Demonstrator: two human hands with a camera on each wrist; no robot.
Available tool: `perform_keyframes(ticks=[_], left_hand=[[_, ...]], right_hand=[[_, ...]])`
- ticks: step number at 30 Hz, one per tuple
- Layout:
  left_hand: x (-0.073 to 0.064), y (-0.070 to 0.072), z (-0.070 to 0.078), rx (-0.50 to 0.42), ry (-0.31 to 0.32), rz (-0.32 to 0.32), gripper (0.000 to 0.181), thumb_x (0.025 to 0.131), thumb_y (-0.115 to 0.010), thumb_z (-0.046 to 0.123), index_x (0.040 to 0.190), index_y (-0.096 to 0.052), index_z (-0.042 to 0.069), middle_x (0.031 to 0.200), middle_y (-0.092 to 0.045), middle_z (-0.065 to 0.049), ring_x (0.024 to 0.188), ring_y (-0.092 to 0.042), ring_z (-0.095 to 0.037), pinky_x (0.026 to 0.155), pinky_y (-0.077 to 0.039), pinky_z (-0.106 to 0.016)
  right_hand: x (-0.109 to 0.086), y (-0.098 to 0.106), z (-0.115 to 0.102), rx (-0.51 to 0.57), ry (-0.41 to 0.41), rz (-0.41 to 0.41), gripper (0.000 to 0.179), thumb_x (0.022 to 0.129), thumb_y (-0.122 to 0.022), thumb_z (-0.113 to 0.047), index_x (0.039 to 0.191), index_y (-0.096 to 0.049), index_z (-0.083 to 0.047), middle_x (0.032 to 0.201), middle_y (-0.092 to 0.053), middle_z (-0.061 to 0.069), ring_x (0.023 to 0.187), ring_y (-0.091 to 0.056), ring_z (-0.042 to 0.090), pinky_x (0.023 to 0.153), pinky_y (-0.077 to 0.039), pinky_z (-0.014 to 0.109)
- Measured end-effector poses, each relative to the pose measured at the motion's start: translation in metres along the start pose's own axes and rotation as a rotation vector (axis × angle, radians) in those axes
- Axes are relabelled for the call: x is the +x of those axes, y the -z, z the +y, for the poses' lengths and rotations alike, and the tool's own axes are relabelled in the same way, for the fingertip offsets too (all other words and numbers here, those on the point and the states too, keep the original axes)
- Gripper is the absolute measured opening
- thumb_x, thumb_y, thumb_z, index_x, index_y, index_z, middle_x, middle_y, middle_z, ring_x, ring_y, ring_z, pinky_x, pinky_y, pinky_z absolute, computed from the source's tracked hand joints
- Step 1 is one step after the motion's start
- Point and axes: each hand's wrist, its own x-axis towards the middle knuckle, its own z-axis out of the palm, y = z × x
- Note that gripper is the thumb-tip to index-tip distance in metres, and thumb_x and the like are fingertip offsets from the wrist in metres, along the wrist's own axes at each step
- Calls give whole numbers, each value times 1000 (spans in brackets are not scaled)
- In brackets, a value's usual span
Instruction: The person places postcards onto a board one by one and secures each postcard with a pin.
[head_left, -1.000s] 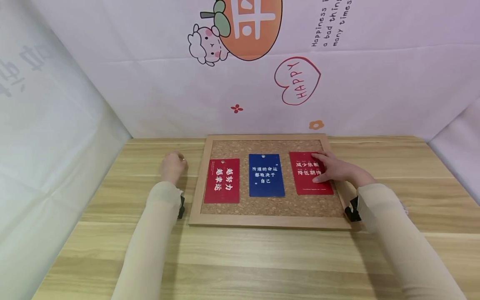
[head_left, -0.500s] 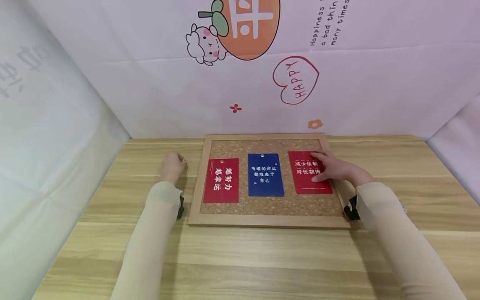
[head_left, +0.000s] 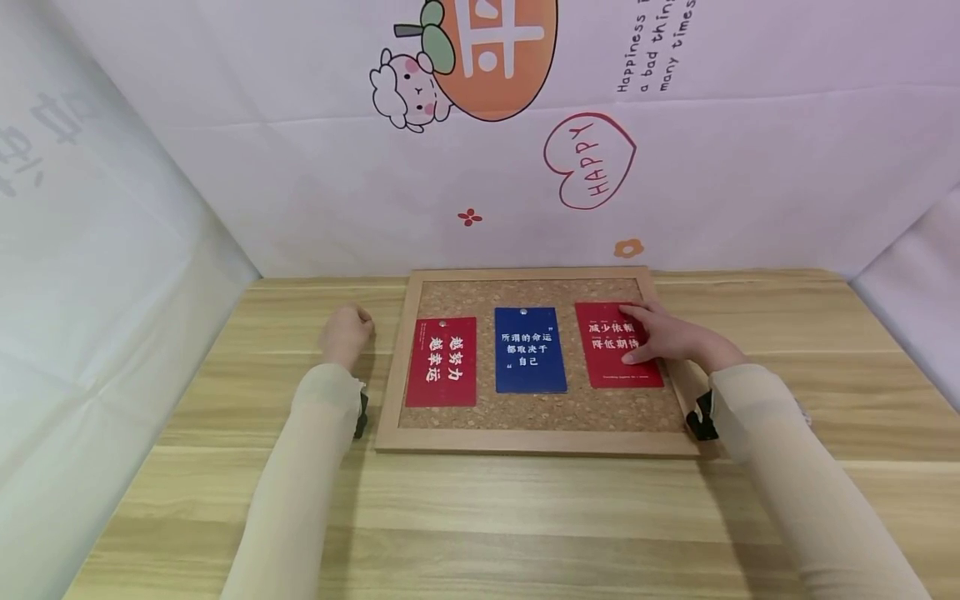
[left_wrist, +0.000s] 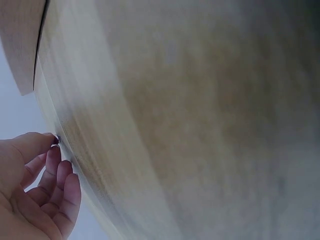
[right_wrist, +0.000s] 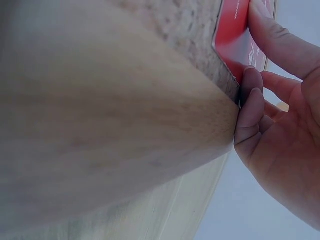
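In the head view my right hand [head_left: 671, 337] rests over the right edge of a red card [head_left: 609, 367], with its index fingertip near the top and its thumb on the face. Its other fingers are bent by the card's edge at the board's frame in the right wrist view. The card lies on a wood-framed corkboard [head_left: 540, 440]. Left of the board, my left hand [head_left: 347, 337] pinches a small dark thumbtack [left_wrist: 56, 140] between thumb and fingertips, mostly hidden. A blue card [head_left: 531, 379] and another red card [head_left: 441, 392] carry round silver tacks at their top edges.
Under the board is a wood-grain table [head_left: 525, 533]. Behind it hangs a white printed cloth [head_left: 337, 200] with a heart and flowers, and pale cloth also stands along the left and right sides. Dark camera mounts sit at both wrists.
The scene has shifted slightly left in the head view. The left hand has turned a little, so the shiny speck at its fingertips is hidden there. The right hand stays on the red card.
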Motion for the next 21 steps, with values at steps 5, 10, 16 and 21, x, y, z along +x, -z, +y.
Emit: perform_keyframes(ticks=[5, 10, 16, 21], left_hand=[[0, 0, 1, 13, -2, 0, 30, 100, -46, 16, 121, -61, 2, 123, -64, -17, 90, -60, -24, 73, -52, -35], [0, -1, 1, 20, -15, 20, 30, 99, -45, 15, 119, -63, 2, 116, -66, -18, 77, -55, -20, 62, -47, -29], [-1, 0, 2, 20, -23, 20, 31, 99, -42, 15, 119, -62, 1, 110, -67, -17, 67, -50, -15, 54, -39, -23], [-3, 1, 4, 17, -6, 23, 31, 99, -42, 16, 119, -61, 3, 105, -67, -16, 65, -49, -15, 53, -39, -23]], right_hand=[[1, 0, 2, -4, 2, 2, 98, 82, -74, -26, 150, -11, 4, 152, 2, 33, 136, -5, 53, 108, -24, 69], [2, -1, 3, -11, 2, 5, 97, 82, -74, -26, 150, -11, 4, 153, 1, 33, 136, -5, 53, 108, -24, 69], [0, -1, -1, -13, 0, 10, 95, 82, -73, -23, 150, -12, 5, 153, 0, 33, 136, -6, 53, 108, -26, 69], [-1, -1, -2, -15, 2, 10, 95, 82, -73, -23, 150, -13, 5, 153, 0, 33, 136, -6, 53, 108, -26, 69]])
